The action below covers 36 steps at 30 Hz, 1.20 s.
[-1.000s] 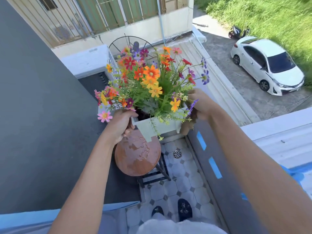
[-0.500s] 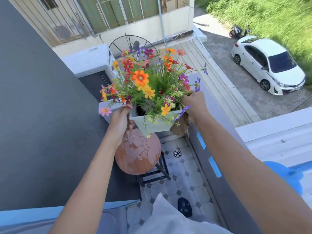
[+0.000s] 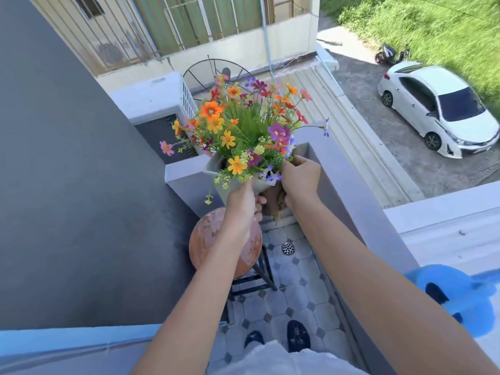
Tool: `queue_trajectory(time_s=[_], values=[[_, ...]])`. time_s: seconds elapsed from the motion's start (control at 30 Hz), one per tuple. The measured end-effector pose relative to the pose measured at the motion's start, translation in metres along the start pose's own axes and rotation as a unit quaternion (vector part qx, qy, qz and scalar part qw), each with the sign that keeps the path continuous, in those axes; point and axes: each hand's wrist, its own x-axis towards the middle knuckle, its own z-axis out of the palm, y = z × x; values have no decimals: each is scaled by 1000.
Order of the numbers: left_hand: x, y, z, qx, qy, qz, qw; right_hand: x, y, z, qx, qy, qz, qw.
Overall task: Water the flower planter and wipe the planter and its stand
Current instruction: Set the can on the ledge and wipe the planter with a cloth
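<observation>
A pale square planter [image 3: 216, 169] full of orange, yellow, purple and pink flowers [image 3: 243, 125] is held up in the air above a round rust-brown stool [image 3: 205, 239] with black legs. My left hand [image 3: 242, 207] grips the planter's near lower side. My right hand [image 3: 300, 177] presses a brown cloth [image 3: 274, 201] against the planter's right side, under the blooms. The planter's base is hidden behind my hands.
A grey parapet wall [image 3: 351, 190] runs along the right of the narrow tiled balcony, with a floor drain [image 3: 287, 248] below. A dark grey wall [image 3: 67, 185] closes the left. A blue watering can [image 3: 457, 296] sits on the ledge at right. My feet [image 3: 297, 335] stand on the tiles.
The planter has moved away from me and turned slightly. My left hand shifted from its left side to its near side. My right hand with the cloth stays on its right side.
</observation>
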Motion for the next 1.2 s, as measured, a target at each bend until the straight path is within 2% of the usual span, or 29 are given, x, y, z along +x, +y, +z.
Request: queue_trajectory(time_s=[0.1, 0.27, 0.37, 0.5, 0.63, 0.7, 0.8, 1.03, 1.13, 1.2], values=[[2, 1, 0, 25, 20, 2, 999, -10, 3, 3, -7, -22, -22, 999], [6, 6, -6, 26, 2, -19, 999, -31, 2, 6, -14, -53, -51, 997], [5, 9, -14, 37, -14, -14, 999, -38, 1, -2, 40, -88, -75, 992], [-2, 14, -20, 4, -37, -35, 999, -19, 1, -13, 135, -98, -49, 985], [-11, 17, -24, -99, -94, -57, 989, 8, -25, -25, 111, -36, -35, 993], [-15, 19, -23, -126, -106, -60, 984, 20, -32, -27, 79, -37, -46, 995], [-15, 22, -20, -110, -83, -57, 989, 19, -32, -22, 8, -56, -109, 992], [-3, 26, -15, -111, -26, -53, 992, -49, -5, -13, -46, -115, -200, 972], [2, 27, -25, -144, -31, -71, 987, -69, 15, -24, -76, -115, -247, 959], [4, 25, -31, -144, -42, -73, 986, -67, 31, -33, -94, -98, -230, 964]])
